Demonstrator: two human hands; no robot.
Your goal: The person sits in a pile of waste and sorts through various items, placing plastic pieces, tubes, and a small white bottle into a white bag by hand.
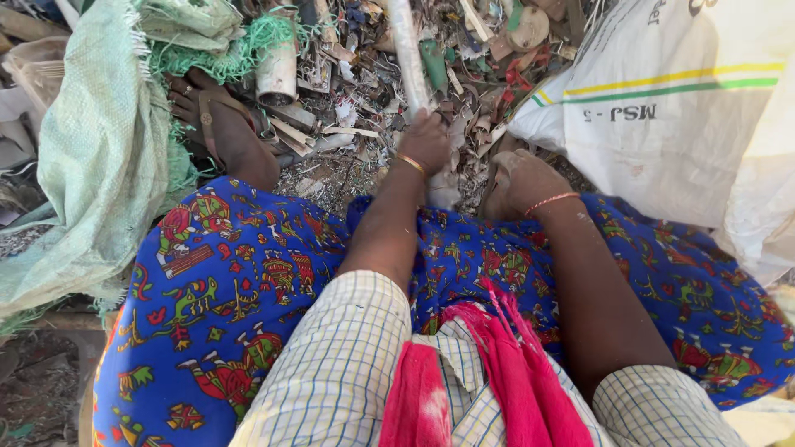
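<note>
While the person sits low over the ground, the scene reads as follows.
Left hand: the left hand (425,139), a thin gold bangle at the wrist, is closed around the lower end of a long, pale, dusty plastic tube (407,54).
Tube: it slants up and away from the knees over the scrap, its far end running out of the top of the view.
Right hand: the right hand (520,178), a red thread band at the wrist, rests knuckles-up on the scrap just beside the left; its fingers curl under, and whether they grip anything cannot be told.
Scrap heap: a grey litter of broken plastic bits, strips and shavings (348,124) covers the ground ahead of the knees.
White sack: a large white woven sack with yellow and green stripes (662,124) bulges at right, touching the heap; its contents are hidden.
Green sack: a pale green woven sack with frayed edges (99,157) slumps at left, contents hidden.
Short pipe: a stubby white pipe piece (277,70) lies near the bare foot (219,124).
</note>
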